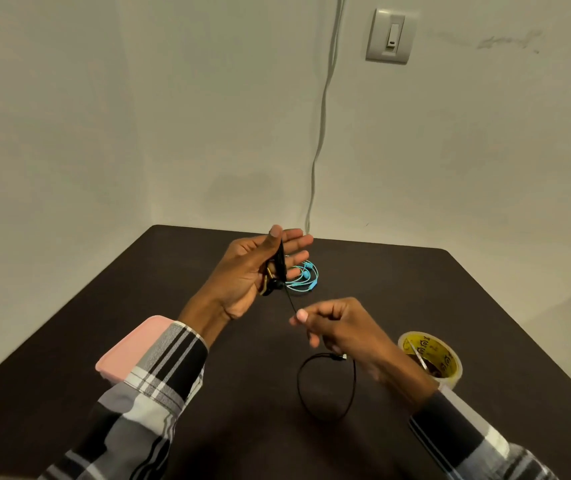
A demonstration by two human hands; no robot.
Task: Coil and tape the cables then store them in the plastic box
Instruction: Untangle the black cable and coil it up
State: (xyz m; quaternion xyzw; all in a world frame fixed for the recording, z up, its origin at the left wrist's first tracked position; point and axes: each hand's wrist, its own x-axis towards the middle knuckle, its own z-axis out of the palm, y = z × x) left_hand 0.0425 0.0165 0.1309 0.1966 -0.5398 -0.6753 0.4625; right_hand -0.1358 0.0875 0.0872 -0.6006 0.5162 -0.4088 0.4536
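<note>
Left hand (256,271) thumb pins black cable (325,386) coil against straight fingers; right hand (339,327) pinches strand, tail looped on near surface (173,278); slack pinch risks coil springing loose

Plain home room: bare wall (207,98), light switch (392,35), dark table (450,306)

Your left sleeve (159,368) is hiding most of the pink box (128,348). Your right hand (342,327) is covering part of the black cable (325,386) and the near side of the tape roll (431,355).
</note>
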